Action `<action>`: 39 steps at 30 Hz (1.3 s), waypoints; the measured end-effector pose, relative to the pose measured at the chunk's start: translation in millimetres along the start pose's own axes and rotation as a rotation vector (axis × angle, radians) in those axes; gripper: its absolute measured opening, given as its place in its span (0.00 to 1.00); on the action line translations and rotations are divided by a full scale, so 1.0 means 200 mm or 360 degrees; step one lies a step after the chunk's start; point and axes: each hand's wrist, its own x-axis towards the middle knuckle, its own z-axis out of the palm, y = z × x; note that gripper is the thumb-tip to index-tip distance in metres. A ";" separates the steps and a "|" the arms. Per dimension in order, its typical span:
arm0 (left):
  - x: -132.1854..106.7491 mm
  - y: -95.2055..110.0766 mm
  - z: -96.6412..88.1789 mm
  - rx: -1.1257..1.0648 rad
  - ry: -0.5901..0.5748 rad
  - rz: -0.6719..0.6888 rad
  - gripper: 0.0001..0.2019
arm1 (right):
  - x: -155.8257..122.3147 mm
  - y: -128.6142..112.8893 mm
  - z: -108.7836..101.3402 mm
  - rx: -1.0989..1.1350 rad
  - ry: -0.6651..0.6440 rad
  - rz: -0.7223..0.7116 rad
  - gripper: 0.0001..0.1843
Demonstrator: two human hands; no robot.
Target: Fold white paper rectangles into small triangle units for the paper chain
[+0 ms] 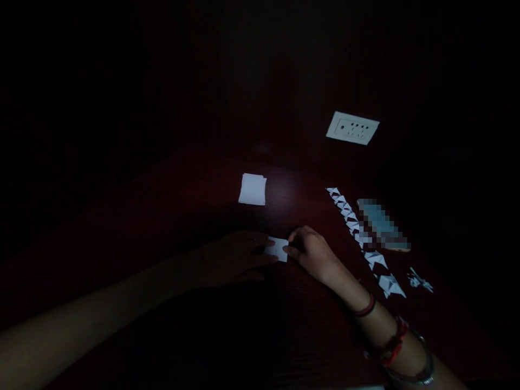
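Observation:
The scene is very dark. A small white piece of paper [277, 249] lies on the dark red wooden table [195, 195], held between both hands. My left hand [231, 257] rests flat on the table with its fingertips on the paper's left edge. My right hand [309, 250] has its fingers curled and pinches the paper's right edge. Bracelets and a red thread circle my right wrist.
A small stack of white paper squares [252, 189] lies farther back. A row of several folded white paper pieces [359, 238] runs down the right side, beside a phone [383, 225]. A white wall socket [352, 128] sits on the dark panel behind.

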 end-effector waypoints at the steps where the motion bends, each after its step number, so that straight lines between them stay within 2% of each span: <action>1: 0.00 0.00 0.01 0.0004 0.0010 0.0010 0.20 | 0.00 0.00 0.00 0.0004 0.0001 0.0024 0.05; 6: 0.00 0.00 0.00 -0.0010 -0.0018 -0.0024 0.20 | 0.01 0.00 0.02 0.0109 0.0053 0.0044 0.05; 13: -0.01 0.00 0.00 -0.0050 -0.0012 -0.0027 0.19 | 0.01 -0.02 0.01 0.0269 0.0124 -0.0154 0.05; 21: 0.00 0.00 -0.02 -0.0026 -0.0027 -0.0041 0.19 | -0.01 -0.03 -0.04 0.0375 0.0047 -0.0279 0.05; 26: 0.01 0.01 -0.04 -0.0040 -0.0045 -0.0066 0.18 | -0.02 -0.02 -0.02 0.0456 -0.0071 -0.0281 0.10; 33: 0.00 0.01 -0.04 -0.0053 -0.0013 -0.0053 0.18 | 0.00 -0.01 -0.01 0.0374 0.0010 -0.0241 0.05; 35: 0.00 0.00 -0.04 -0.0045 -0.0035 -0.0058 0.18 | 0.00 0.00 -0.01 0.0319 0.0028 -0.0307 0.05; 39: 0.00 -0.01 -0.02 -0.0041 -0.0062 -0.0062 0.19 | 0.00 0.01 -0.03 0.0177 -0.0029 -0.0579 0.07</action>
